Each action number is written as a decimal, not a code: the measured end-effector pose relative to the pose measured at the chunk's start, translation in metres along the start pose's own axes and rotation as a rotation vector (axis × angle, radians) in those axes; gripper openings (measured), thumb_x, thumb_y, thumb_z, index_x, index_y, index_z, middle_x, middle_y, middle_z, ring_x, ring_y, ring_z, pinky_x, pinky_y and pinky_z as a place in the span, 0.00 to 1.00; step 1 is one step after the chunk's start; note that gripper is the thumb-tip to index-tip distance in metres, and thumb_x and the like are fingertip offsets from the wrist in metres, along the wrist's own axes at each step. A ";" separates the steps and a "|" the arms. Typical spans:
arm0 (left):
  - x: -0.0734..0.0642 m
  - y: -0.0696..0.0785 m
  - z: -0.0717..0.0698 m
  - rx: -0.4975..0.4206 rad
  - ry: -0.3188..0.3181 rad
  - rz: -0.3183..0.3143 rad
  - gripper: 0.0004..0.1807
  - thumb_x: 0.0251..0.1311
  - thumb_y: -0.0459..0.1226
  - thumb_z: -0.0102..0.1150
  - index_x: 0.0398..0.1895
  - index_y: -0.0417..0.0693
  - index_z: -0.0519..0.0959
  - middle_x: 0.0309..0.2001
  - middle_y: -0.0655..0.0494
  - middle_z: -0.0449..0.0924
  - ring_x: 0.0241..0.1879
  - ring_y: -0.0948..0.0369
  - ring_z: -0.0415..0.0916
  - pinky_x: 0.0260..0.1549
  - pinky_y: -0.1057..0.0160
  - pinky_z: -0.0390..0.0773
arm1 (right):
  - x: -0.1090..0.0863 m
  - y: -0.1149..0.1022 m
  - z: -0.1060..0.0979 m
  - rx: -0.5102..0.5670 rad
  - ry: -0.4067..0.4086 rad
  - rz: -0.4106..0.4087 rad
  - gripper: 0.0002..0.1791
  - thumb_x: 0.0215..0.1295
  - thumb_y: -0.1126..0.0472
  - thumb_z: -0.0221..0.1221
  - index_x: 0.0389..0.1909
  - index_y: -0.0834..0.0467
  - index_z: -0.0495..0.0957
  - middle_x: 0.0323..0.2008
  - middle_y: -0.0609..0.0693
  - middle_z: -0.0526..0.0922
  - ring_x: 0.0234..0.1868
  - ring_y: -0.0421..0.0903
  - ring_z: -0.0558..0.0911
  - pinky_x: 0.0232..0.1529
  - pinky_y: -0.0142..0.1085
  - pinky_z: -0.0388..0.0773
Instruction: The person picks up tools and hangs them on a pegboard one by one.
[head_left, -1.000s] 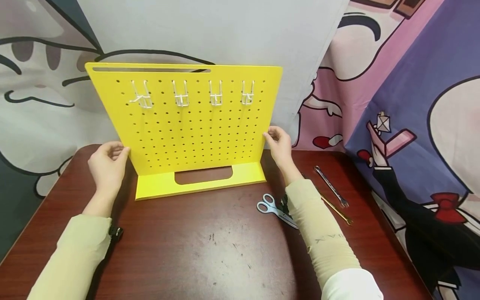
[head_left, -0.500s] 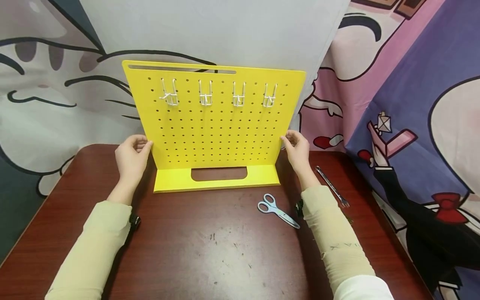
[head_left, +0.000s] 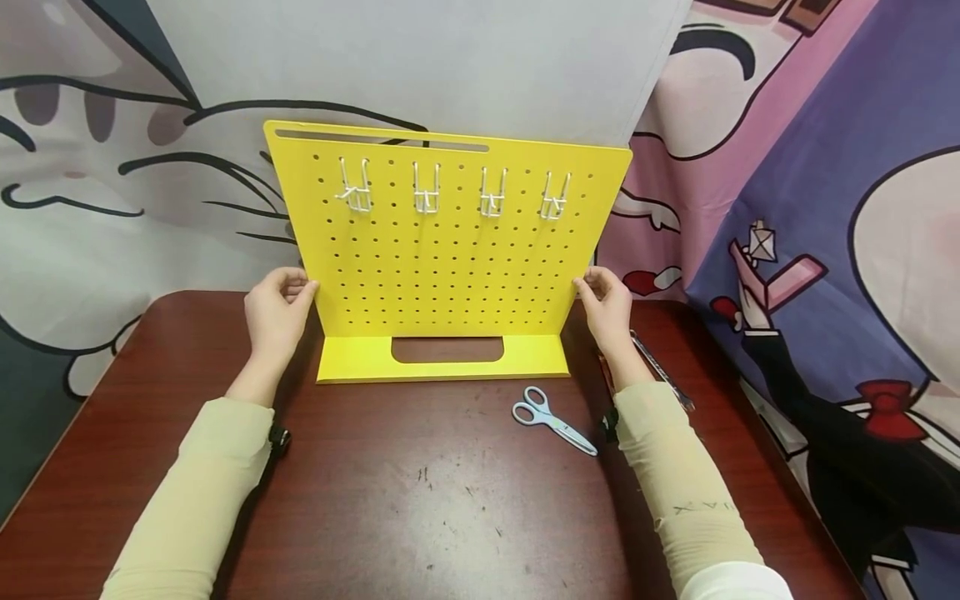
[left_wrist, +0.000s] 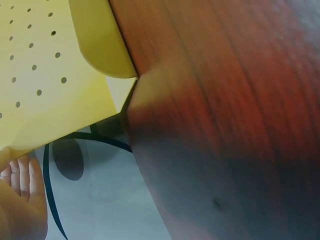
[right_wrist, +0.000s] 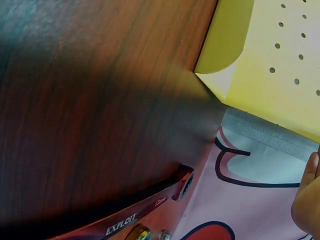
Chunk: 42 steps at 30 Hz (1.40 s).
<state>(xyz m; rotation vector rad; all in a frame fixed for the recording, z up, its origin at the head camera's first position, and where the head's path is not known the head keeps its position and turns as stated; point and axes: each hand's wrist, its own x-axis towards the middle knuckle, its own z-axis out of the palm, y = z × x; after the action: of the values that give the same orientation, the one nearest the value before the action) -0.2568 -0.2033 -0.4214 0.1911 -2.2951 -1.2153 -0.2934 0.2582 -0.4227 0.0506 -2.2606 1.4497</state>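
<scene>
Yellow pegboard, standing on bench, left grip pinching its left edge between thumb and curled fingers, right grip likewise pinching right edge, sleeved arms angled forward and inward.

Yellow pegboard: we see dark holes across it.
Left hand: gripping the pegboard's edge.
Wooden table: beside the pegboard.
Pale backdrop: past the pegboard's edge, with a dark curve.
</scene>
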 end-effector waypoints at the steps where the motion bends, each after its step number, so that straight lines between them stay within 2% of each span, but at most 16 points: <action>1: 0.000 0.000 -0.001 -0.003 -0.005 0.003 0.13 0.71 0.33 0.65 0.50 0.30 0.83 0.46 0.33 0.89 0.32 0.85 0.67 0.36 0.88 0.67 | 0.000 0.000 0.000 0.007 -0.003 -0.003 0.11 0.74 0.69 0.63 0.50 0.73 0.80 0.41 0.61 0.82 0.34 0.28 0.78 0.39 0.14 0.79; 10: 0.011 0.008 -0.019 0.000 -0.122 0.039 0.12 0.68 0.32 0.66 0.48 0.29 0.84 0.45 0.33 0.88 0.29 0.88 0.68 0.35 0.88 0.70 | 0.000 -0.001 0.000 0.009 0.003 -0.012 0.11 0.74 0.69 0.63 0.49 0.73 0.79 0.39 0.57 0.81 0.33 0.28 0.77 0.38 0.14 0.78; 13: 0.017 0.016 -0.028 -0.001 -0.136 0.055 0.12 0.68 0.32 0.66 0.49 0.31 0.85 0.46 0.34 0.88 0.29 0.89 0.69 0.35 0.88 0.71 | 0.000 0.000 0.000 0.010 0.000 -0.010 0.10 0.74 0.69 0.63 0.49 0.73 0.80 0.39 0.58 0.81 0.33 0.29 0.77 0.38 0.14 0.78; 15: 0.023 0.024 -0.035 -0.019 -0.126 0.070 0.12 0.68 0.33 0.67 0.49 0.32 0.86 0.42 0.42 0.89 0.29 0.89 0.71 0.35 0.87 0.72 | -0.001 -0.001 0.000 0.003 0.002 -0.011 0.10 0.74 0.69 0.63 0.49 0.73 0.80 0.39 0.58 0.81 0.33 0.29 0.77 0.38 0.14 0.77; 17: 0.030 0.034 -0.043 -0.037 -0.105 0.090 0.13 0.68 0.34 0.68 0.49 0.33 0.87 0.38 0.59 0.88 0.30 0.88 0.72 0.36 0.86 0.73 | -0.001 -0.001 0.000 0.004 0.004 -0.009 0.10 0.74 0.69 0.63 0.49 0.73 0.80 0.39 0.57 0.81 0.33 0.29 0.77 0.38 0.14 0.78; 20: 0.041 0.051 -0.055 -0.044 -0.055 0.125 0.13 0.67 0.36 0.69 0.48 0.35 0.88 0.31 0.85 0.77 0.29 0.88 0.72 0.36 0.86 0.72 | -0.001 -0.001 0.000 0.008 0.004 -0.006 0.10 0.74 0.69 0.63 0.49 0.73 0.79 0.38 0.56 0.80 0.33 0.29 0.77 0.38 0.14 0.78; 21: 0.044 0.057 -0.059 -0.042 -0.035 0.138 0.13 0.67 0.36 0.69 0.48 0.35 0.88 0.30 0.90 0.73 0.29 0.88 0.72 0.37 0.86 0.72 | -0.001 -0.001 0.000 0.010 0.004 -0.005 0.10 0.74 0.69 0.63 0.49 0.73 0.79 0.38 0.56 0.80 0.33 0.29 0.77 0.38 0.14 0.78; 23: 0.051 0.069 -0.067 -0.018 0.011 0.161 0.12 0.67 0.37 0.69 0.47 0.36 0.88 0.29 0.94 0.70 0.29 0.88 0.70 0.37 0.85 0.70 | -0.001 -0.001 0.001 0.014 0.004 -0.004 0.10 0.74 0.70 0.63 0.49 0.74 0.79 0.38 0.56 0.81 0.33 0.28 0.77 0.38 0.14 0.79; 25: 0.056 0.082 -0.074 0.008 0.050 0.170 0.12 0.67 0.38 0.68 0.48 0.38 0.88 0.30 0.92 0.71 0.31 0.87 0.70 0.39 0.83 0.70 | -0.002 -0.001 0.001 0.017 0.003 -0.004 0.10 0.74 0.69 0.63 0.49 0.73 0.79 0.39 0.58 0.81 0.33 0.28 0.78 0.38 0.14 0.79; 28: 0.066 0.099 -0.081 0.047 0.105 0.193 0.12 0.69 0.38 0.68 0.50 0.42 0.88 0.38 0.74 0.85 0.36 0.87 0.69 0.45 0.81 0.71 | -0.002 -0.001 0.000 0.019 0.002 -0.003 0.10 0.74 0.69 0.62 0.49 0.73 0.80 0.40 0.60 0.82 0.33 0.28 0.78 0.38 0.15 0.79; 30: 0.070 0.110 -0.085 0.075 0.136 0.229 0.13 0.70 0.39 0.67 0.52 0.44 0.88 0.46 0.59 0.89 0.42 0.82 0.74 0.53 0.78 0.72 | -0.002 -0.001 0.000 0.019 0.003 -0.002 0.10 0.75 0.69 0.62 0.50 0.73 0.80 0.40 0.60 0.82 0.33 0.28 0.78 0.38 0.15 0.79; 32: 0.074 0.121 -0.087 0.099 0.157 0.296 0.13 0.70 0.37 0.67 0.53 0.43 0.87 0.52 0.46 0.89 0.49 0.72 0.80 0.60 0.72 0.73 | -0.002 0.000 0.000 0.024 0.003 -0.002 0.10 0.75 0.69 0.62 0.50 0.73 0.80 0.39 0.58 0.81 0.33 0.29 0.78 0.38 0.15 0.79; 34: 0.077 0.130 -0.088 0.118 0.157 0.390 0.13 0.71 0.36 0.66 0.54 0.41 0.87 0.54 0.42 0.88 0.56 0.58 0.82 0.66 0.63 0.72 | -0.002 0.001 0.001 0.029 0.003 -0.002 0.10 0.75 0.69 0.62 0.50 0.73 0.80 0.39 0.58 0.81 0.33 0.29 0.78 0.38 0.15 0.80; 36: 0.079 0.138 -0.087 0.130 0.134 0.483 0.13 0.71 0.34 0.66 0.55 0.39 0.86 0.55 0.40 0.86 0.61 0.45 0.79 0.70 0.55 0.72 | -0.002 0.001 0.001 0.025 0.004 0.000 0.10 0.75 0.69 0.62 0.50 0.73 0.80 0.39 0.58 0.81 0.33 0.29 0.78 0.38 0.15 0.80; 39: 0.082 0.146 -0.082 0.147 0.083 0.616 0.13 0.70 0.32 0.66 0.54 0.37 0.85 0.57 0.37 0.84 0.63 0.41 0.76 0.72 0.48 0.71 | -0.002 0.001 0.002 0.019 0.008 0.001 0.10 0.75 0.68 0.62 0.50 0.72 0.80 0.40 0.59 0.82 0.33 0.28 0.78 0.38 0.15 0.79; 42: 0.084 0.150 -0.074 0.167 0.039 0.709 0.13 0.69 0.31 0.67 0.54 0.37 0.84 0.57 0.38 0.83 0.63 0.41 0.75 0.72 0.47 0.71 | -0.003 0.000 0.002 0.017 0.009 -0.001 0.10 0.75 0.68 0.62 0.50 0.72 0.80 0.40 0.59 0.82 0.33 0.27 0.77 0.39 0.15 0.79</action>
<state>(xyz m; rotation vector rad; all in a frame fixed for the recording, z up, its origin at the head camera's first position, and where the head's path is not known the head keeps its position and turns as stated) -0.2724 -0.1997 -0.2349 -0.4983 -2.1354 -0.6474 -0.2913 0.2555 -0.4243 0.0496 -2.2408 1.4660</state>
